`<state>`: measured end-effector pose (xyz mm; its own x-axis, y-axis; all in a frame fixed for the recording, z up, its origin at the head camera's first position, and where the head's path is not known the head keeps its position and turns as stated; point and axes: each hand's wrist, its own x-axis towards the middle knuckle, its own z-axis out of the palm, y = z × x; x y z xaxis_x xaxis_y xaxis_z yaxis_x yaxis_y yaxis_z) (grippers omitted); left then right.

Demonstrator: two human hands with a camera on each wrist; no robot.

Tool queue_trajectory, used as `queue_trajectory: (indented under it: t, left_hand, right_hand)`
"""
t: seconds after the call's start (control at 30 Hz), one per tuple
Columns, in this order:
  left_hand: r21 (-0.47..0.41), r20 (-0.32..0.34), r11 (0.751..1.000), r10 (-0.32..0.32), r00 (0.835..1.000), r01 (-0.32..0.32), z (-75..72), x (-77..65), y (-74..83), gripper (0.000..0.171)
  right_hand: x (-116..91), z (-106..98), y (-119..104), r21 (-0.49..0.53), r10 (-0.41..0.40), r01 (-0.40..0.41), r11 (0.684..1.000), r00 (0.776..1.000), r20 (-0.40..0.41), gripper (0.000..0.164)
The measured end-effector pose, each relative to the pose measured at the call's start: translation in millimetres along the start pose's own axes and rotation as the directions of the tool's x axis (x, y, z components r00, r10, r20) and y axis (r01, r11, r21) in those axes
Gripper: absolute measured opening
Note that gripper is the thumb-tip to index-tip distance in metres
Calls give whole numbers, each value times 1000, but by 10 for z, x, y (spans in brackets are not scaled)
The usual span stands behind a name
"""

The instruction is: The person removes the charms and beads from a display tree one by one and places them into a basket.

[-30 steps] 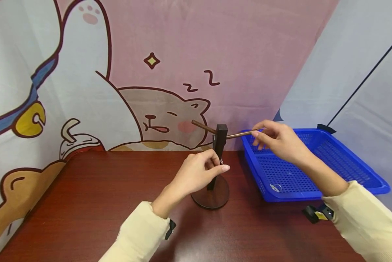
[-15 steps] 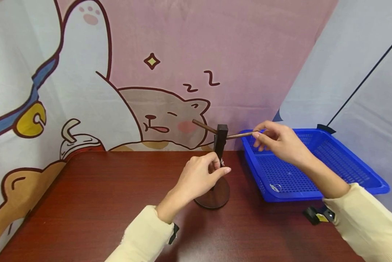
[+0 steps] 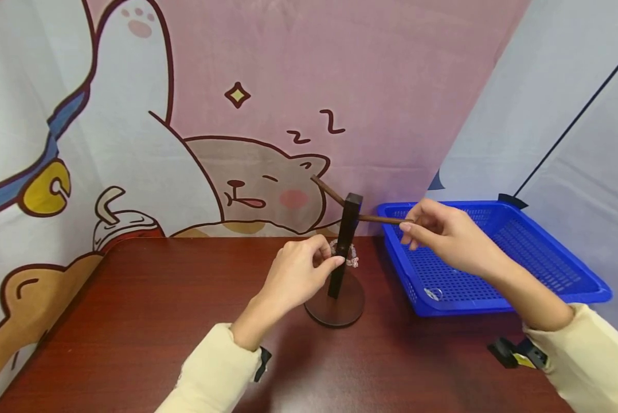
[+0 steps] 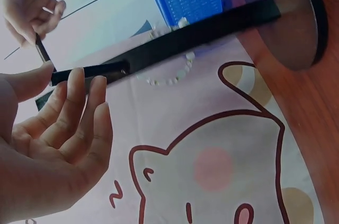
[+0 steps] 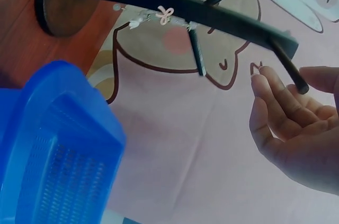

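A dark wooden stand [image 3: 348,221] with a round base [image 3: 335,312] and several side pegs stands on the table. My left hand [image 3: 294,274] pinches a peg [image 4: 92,72] on the near side of the post between thumb and fingers. At the right, my right hand [image 3: 450,234] holds the tip of another peg [image 3: 381,219] with thumb and fingertips. A third peg [image 3: 328,190] sticks out at the upper left, untouched. Around the post hangs a pale beaded bracelet [image 3: 354,261] with a small pink bow-shaped charm [image 5: 164,16]; the left hand partly covers it in the head view.
A blue perforated basket [image 3: 417,307] stands right of the stand, under the right hand and forearm. A small clear ring-like item [image 3: 433,294] lies in it. Behind the reddish-brown table [image 3: 149,321] hangs a cartoon-printed cloth [image 3: 402,86].
The stand has turned a little, so the pegs point differently and the bracelet shows more. My left hand has shifted slightly left; the right hand has moved slightly down and right.
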<state>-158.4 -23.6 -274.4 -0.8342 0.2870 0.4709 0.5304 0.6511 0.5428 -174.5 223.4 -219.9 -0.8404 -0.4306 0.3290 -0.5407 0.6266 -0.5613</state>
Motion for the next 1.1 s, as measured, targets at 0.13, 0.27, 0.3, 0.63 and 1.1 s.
queue_trajectory:
  t: [0.13,0.27,0.3,0.63,1.1]
  left_hand:
    - [-6,-24,1000,7,1000,-7,-31,8,-62,16]
    - [-29,-40,1000,-7,999,6,-66,24,-126,13]
    - [-33,-41,999,-11,999,10,-75,29,-139,12]
    - [-94,-35,995,-42,998,38,-97,113,-276,11]
    - [-70,-5,996,-56,998,55,-113,138,-288,17]
  right_hand:
    - [-55,22,-78,15,-14,13,1000,1000,13,6]
    - [-90,58,-157,7,-50,49,999,999,16,7]
    - [-96,68,-176,0,-61,61,998,998,15,8]
    - [-125,158,-276,35,-184,183,983,982,42,18]
    - [-147,329,-68,132,-60,43,990,990,129,6]
